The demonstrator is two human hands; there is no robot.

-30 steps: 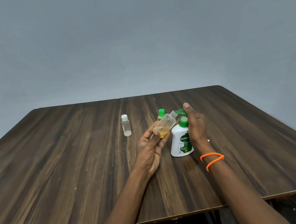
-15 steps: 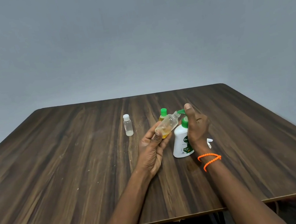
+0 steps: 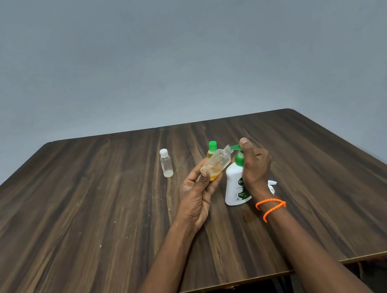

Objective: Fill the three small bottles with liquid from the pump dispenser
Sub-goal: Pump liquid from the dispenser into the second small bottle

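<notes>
Wooden table (image 3: 98, 223) | open bottle (image 3: 215, 164) tilted, mouth up-right, seemingly at nozzle (image 3: 235, 147)

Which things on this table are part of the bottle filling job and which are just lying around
Part of the job:
- white pump dispenser with green pump, under the right hand
- uncapped clear small bottle, tilted, in the left hand
- green-capped small bottle
- white-capped clear small bottle

Just lying about:
- small white object behind the right wrist
</notes>
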